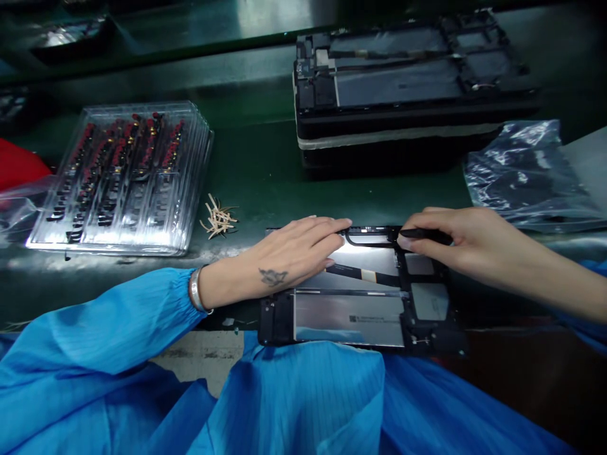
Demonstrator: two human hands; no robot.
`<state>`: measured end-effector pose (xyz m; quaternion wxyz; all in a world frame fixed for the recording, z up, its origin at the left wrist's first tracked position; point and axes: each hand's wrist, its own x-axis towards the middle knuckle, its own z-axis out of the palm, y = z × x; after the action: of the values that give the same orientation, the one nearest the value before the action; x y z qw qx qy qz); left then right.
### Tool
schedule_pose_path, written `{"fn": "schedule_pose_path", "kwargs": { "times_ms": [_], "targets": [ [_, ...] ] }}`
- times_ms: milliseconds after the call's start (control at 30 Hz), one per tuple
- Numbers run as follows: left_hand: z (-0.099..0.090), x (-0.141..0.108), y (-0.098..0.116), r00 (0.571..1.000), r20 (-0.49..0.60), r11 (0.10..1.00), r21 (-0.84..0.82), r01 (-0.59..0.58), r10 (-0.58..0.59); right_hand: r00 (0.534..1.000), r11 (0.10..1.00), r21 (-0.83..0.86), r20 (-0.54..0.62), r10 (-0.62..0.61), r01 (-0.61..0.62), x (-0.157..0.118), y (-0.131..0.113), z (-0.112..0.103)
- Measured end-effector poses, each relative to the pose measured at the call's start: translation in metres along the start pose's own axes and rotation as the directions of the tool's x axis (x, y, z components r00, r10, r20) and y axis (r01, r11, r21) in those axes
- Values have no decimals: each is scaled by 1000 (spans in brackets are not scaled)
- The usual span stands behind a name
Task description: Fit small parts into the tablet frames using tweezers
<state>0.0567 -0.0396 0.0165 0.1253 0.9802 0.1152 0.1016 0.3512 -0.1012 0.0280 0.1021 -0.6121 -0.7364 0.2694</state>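
Note:
A tablet chassis (348,319), black-framed with silver panels and a dark ribbon cable, lies at the front of the bench. My left hand (298,249) rests flat across its upper left part, fingers stretched out and covering what is beneath. At the upper right of the chassis, my right hand (455,234) pinches a slim black tool (429,236). The tool's tip is hidden by the fingertips, so its exact kind does not show. Close to those fingertips, a thin black cable (367,244) runs along the chassis's top edge.
Behind stands a stack of similar chassis (403,88) with a pale strip between layers. To the left are stacked clear trays (128,180) of small red-and-black parts. A little heap of beige strips (219,217) lies beside them. A clear plastic bag (526,174) sits at right.

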Motion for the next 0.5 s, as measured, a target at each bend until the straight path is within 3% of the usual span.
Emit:
{"fn": "schedule_pose_path", "kwargs": {
  "times_ms": [267,500],
  "targets": [
    [9,2,-6,998,-32,997,59,-46,48,1000,1000,-5,-6,-15,15,0,-1,-1],
    [9,0,-7,993,-45,973,212,-94,106,999,1000,-17,-42,0,0,0,-3,1]
  ]
}}
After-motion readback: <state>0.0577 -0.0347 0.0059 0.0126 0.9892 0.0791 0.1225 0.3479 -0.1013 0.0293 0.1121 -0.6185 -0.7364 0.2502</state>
